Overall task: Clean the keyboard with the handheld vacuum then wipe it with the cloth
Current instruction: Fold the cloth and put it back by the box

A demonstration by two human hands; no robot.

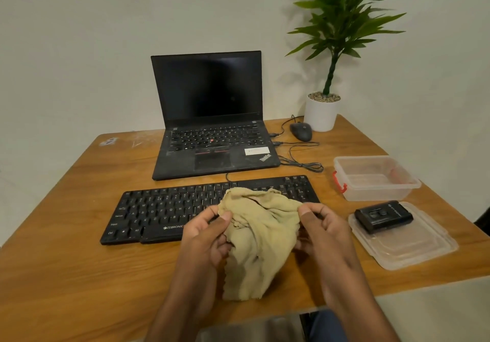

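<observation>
A beige cloth (261, 233) hangs bunched between both my hands, just above the front of the black keyboard (164, 211) on the wooden table (79, 275). My left hand (206, 235) pinches the cloth's left edge with thumb and fingers. My right hand (322, 226) pinches its right edge. The cloth covers part of the keyboard's middle and right keys. The small black handheld vacuum (383, 215) lies on a clear plastic lid (405, 246) to the right of the keyboard.
An open black laptop (209, 119) stands behind the keyboard, with cables (302, 161) and a mouse (301, 130) to its right. A clear plastic container (375, 177) sits right of the keyboard. A potted plant (322, 112) stands at the back right corner.
</observation>
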